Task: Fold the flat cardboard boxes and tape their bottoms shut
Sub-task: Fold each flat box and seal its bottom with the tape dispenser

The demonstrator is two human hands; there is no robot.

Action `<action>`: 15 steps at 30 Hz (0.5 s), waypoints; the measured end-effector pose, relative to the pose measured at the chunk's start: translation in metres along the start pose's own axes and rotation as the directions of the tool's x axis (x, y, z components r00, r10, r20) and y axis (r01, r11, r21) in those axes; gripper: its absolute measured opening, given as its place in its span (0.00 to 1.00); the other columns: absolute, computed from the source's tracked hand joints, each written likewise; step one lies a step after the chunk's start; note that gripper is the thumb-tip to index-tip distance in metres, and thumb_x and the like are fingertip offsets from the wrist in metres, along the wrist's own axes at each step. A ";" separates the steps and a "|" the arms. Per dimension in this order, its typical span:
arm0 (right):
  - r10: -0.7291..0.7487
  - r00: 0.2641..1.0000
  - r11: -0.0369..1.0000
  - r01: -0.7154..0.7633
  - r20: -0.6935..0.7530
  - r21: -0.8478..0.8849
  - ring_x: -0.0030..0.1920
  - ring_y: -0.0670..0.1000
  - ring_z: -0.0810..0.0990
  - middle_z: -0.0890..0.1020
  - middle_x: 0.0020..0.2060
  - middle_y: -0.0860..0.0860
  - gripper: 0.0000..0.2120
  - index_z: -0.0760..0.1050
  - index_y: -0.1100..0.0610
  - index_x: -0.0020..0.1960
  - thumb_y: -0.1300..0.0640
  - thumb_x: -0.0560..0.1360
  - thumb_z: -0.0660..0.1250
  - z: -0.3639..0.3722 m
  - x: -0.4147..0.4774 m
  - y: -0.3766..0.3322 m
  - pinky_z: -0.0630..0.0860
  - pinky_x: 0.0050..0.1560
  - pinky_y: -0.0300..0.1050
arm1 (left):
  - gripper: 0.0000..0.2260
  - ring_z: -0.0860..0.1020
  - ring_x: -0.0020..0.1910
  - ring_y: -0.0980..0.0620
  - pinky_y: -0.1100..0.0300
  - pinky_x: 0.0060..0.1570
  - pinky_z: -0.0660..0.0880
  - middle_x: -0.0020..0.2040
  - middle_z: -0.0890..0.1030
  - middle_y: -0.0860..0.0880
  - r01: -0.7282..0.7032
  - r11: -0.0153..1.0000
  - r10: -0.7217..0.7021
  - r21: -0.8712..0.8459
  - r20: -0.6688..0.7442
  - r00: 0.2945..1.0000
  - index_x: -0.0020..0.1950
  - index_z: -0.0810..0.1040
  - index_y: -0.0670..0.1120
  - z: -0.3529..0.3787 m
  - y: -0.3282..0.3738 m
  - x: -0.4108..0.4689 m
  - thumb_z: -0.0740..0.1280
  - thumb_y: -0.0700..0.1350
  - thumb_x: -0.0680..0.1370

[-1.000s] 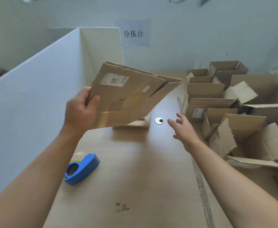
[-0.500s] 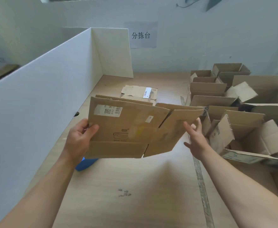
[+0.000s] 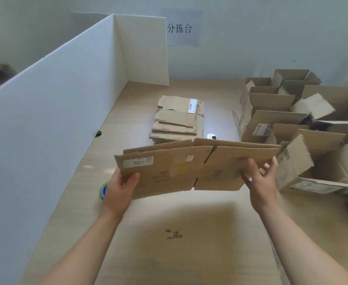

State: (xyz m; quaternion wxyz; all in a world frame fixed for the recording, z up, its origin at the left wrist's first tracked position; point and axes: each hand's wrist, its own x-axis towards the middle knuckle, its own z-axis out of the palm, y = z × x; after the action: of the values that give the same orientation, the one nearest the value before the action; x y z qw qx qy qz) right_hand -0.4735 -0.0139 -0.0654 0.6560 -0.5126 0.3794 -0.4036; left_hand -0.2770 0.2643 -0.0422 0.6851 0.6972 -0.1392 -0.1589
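Note:
A flat brown cardboard box [image 3: 181, 167] with a white label hangs in the air over the wooden table [image 3: 179, 254]. My left hand [image 3: 119, 188] grips its left lower corner, thumb on the front face. My right hand [image 3: 259, 179] holds its right edge, thumb on the front and fingers spread behind. A stack of flat boxes [image 3: 177, 120] lies on the table behind it. A blue tape dispenser [image 3: 103, 191] peeks out from behind my left hand, mostly hidden.
Several folded open boxes [image 3: 296, 128] crowd the right side of the table. A white partition [image 3: 55, 112] walls off the left and rear left. A small round metal object [image 3: 211, 136] and a dark scuff [image 3: 174, 235] mark the tabletop.
The flat box has come down and toward me, tilting flatter. My right hand has taken hold of its right edge. The view has shifted, showing the stack of flat boxes.

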 end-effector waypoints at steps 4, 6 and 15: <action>0.126 0.992 0.990 -0.125 0.017 -0.062 0.70 0.44 0.70 0.71 0.70 0.44 0.33 0.61 0.44 0.75 0.35 0.73 0.62 -0.002 -0.021 0.015 0.71 0.68 0.60 | 0.15 0.81 0.57 0.54 0.58 0.55 0.76 0.55 0.84 0.53 0.105 0.994 -0.103 -0.023 0.076 0.992 0.63 0.75 0.47 -0.017 -0.025 0.006 0.65 0.33 0.79; 0.145 0.989 0.986 -0.143 0.022 -0.086 0.68 0.44 0.72 0.76 0.67 0.42 0.24 0.67 0.41 0.71 0.36 0.78 0.56 -0.003 -0.029 0.020 0.73 0.64 0.55 | 0.18 0.80 0.59 0.53 0.57 0.57 0.75 0.58 0.83 0.52 0.146 0.989 -0.145 0.003 0.125 0.982 0.66 0.74 0.47 -0.026 -0.035 0.010 0.66 0.32 0.79; 0.112 0.989 0.993 -0.114 -0.095 -0.013 0.46 0.46 0.75 0.78 0.41 0.42 0.20 0.76 0.45 0.50 0.30 0.76 0.59 0.003 -0.043 0.009 0.74 0.57 0.56 | 0.15 0.81 0.55 0.55 0.66 0.49 0.77 0.55 0.84 0.53 0.095 0.990 -0.120 0.105 0.261 0.958 0.62 0.77 0.47 -0.051 -0.036 0.026 0.69 0.37 0.76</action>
State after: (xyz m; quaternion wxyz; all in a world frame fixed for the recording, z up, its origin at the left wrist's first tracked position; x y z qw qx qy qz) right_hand -0.4864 0.0274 -0.0701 0.6546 -0.4765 0.4421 -0.3860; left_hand -0.2329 0.3004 -0.0780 0.6179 0.7066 -0.1989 -0.2818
